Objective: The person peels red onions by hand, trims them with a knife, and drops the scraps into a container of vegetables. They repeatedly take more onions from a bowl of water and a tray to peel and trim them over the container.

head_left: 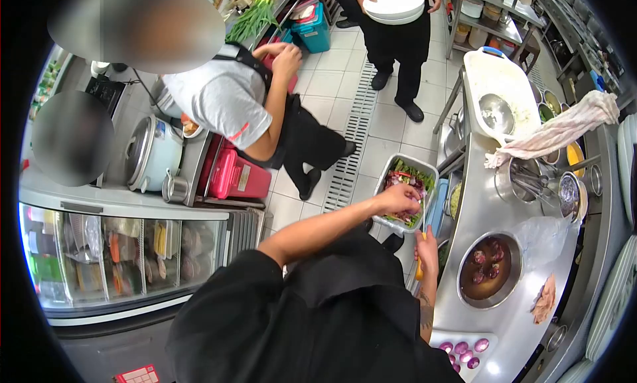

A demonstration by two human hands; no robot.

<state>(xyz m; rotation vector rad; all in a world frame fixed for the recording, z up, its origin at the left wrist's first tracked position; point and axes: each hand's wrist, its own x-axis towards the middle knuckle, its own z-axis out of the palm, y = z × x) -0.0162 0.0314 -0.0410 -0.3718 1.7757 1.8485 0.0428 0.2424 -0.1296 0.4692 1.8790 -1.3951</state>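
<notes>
My left hand (398,200) is closed, its fingertips round a small pink-purple red onion (415,201), partly hidden by the fingers. Under it is a rectangular metal container (431,172) holding green leaves and purple-red vegetable scraps (406,169). My right hand (427,249) grips the yellow handle of a knife (419,267); its blade points up toward the container's near right side. To the right, a steel bowl (462,283) contains brown liquid with several dark red onions (479,257). Several peeled purple onions (462,348) lie on a white tray (441,336) near my right forearm.
A person in a grey shirt (229,104) stands at left; another person (398,44) holds white plates (396,4) ahead. The steel counter (491,204) bears a white tub (474,71), a cloth (564,127), a pot of whisks (511,177) and a plastic bag (544,240). A display fridge (133,217) stands left.
</notes>
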